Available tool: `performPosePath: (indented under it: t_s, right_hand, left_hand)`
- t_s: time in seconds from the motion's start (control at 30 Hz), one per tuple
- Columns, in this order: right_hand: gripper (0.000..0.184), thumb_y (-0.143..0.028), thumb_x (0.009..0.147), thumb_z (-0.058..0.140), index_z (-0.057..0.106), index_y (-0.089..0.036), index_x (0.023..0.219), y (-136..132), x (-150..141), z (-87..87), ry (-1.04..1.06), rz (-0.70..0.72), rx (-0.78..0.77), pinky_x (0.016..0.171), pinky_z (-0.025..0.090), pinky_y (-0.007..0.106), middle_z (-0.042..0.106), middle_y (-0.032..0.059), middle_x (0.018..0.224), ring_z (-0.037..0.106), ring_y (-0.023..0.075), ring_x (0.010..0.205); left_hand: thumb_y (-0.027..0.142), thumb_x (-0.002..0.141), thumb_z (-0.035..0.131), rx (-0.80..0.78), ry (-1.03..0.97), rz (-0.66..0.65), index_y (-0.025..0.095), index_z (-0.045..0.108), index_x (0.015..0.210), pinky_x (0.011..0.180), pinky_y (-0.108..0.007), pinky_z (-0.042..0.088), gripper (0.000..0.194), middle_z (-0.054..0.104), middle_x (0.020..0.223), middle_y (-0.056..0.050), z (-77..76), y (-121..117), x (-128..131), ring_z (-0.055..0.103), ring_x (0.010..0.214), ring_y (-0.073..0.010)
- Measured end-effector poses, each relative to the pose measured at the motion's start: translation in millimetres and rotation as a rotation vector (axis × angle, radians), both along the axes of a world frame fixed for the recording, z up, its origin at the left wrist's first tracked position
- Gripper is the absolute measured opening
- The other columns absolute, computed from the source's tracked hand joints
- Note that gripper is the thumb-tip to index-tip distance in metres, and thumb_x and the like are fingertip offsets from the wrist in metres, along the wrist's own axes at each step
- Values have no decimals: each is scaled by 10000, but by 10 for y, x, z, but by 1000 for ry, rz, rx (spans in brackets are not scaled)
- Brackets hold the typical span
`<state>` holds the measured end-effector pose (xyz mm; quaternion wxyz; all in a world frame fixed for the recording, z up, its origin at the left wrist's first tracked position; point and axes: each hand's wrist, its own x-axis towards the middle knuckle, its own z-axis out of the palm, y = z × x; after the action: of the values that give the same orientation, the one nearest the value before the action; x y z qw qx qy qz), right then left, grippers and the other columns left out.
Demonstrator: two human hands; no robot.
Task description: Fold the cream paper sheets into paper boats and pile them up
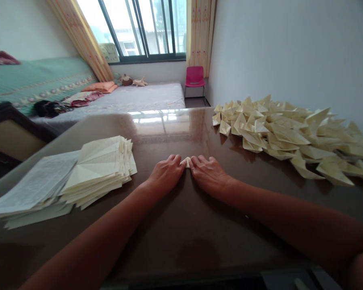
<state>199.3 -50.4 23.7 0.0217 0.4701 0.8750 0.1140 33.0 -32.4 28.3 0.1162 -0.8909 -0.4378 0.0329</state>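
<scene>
A small piece of folded cream paper (187,162) lies on the dark glossy table (181,225), mostly hidden under my fingers. My left hand (168,171) presses on its left side with the fingers bent and close together. From the other side, my right hand (208,174) presses on it in the same way. Only a pale peak of the paper shows between the two hands. To the left sits a stack of creased cream paper squares (99,165). A large heap of folded paper pieces (284,129) covers the table's far right.
Printed sheets (33,183) lie partly under the creased stack at the left. The heap reaches close to the right wall (290,48). Beyond the table are a bed (151,96), a pink chair (195,76) and a window (145,28) with curtains.
</scene>
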Motion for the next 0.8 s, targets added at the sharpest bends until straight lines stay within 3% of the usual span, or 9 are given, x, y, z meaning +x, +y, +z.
performPosePath:
  t_s: [0.17,0.33,0.5,0.63,0.8]
  right_hand:
    - [299,-96,912,396,583,-85,1144,41,1,32,3,28,-18,693,416,353,593,168,1116,516,252,972]
    - [249,-129,923,406,629,-112,1031,89,43,90,15,14,-34,705,411,352,616,149,1038,524,257,967]
    - [393,-366,954,439,503,-145,1273,170,66,53,103,25,28,809,414,363,569,145,1189,481,261,1083]
    - [404,-386,952,444,505,-151,1275,219,77,29,94,52,38,849,412,367,564,145,1191,463,265,1112]
    - [346,-370,958,443,563,-157,1203,319,135,-19,241,76,-71,849,431,302,607,107,1082,537,214,1027]
  left_hand:
    - [197,945,420,-2,-7,2,202,565,1186,664,-279,476,281,549,976,-81,11,-7,-2,521,923,-217]
    - [324,953,435,4,-133,32,232,601,1116,667,-264,478,249,580,1026,-67,-50,29,-61,534,968,-210]
    - [362,932,476,32,-260,23,242,503,1280,765,-282,493,369,626,1063,-53,-106,91,-130,535,1052,-213]
    - [336,929,472,-8,-327,-13,225,514,1286,842,-316,491,376,640,1077,-57,-90,97,-147,567,1033,-214]
    - [248,876,526,-146,-655,-17,219,573,1237,865,-286,495,365,639,1086,-47,-108,135,-124,629,947,-175]
